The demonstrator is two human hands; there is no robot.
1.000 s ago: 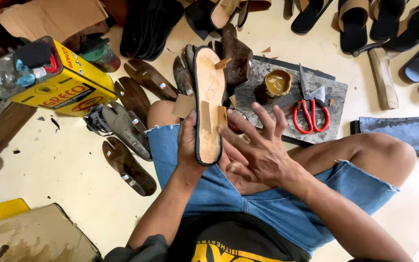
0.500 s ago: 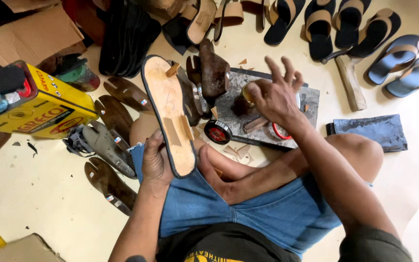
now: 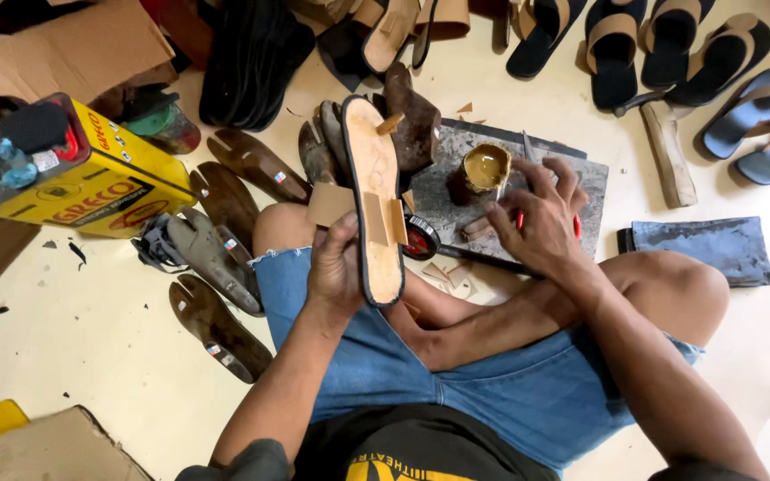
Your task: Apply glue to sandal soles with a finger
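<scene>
Seated cross-legged on a pale floor [image 3: 91, 356], in frayed blue denim shorts [image 3: 492, 392].

A long tan sandal sole with a black rim [image 3: 374, 200] is held upright-tilted above the left knee, toe end pointing away. It is gripped at its lower part by the left hand [image 3: 336, 267]: thumb pressed against the near edge, the other fingers curled behind the sole and hidden. 2 short tan strips and a square of brown card [image 3: 330, 205] are seen against the sole's face.

The right hand [image 3: 536, 218] is lowered over a grey stone slab [image 3: 456, 160] lying on the floor ahead of the knees. Its fingers are loosely spread and bent downward, tips touching items on the slab; red handles [image 3: 575, 224] show beneath the palm. Whether anything is pinched cannot be told.

A small round pot of amber glue [image 3: 487, 167] stands on the slab, just beyond the right fingertips. A dark brown wooden shoe last [image 3: 412, 120] stands just behind the sole.

To the left: a yellow rectangular tin can [image 3: 113, 183] and several dark flat soles [image 3: 216, 325] scattered on the floor. To the right: a wooden hammer handle [image 3: 667, 151], a folded denim cloth [image 3: 701, 249], and finished blue sandals [image 3: 764, 111] set in a row.
</scene>
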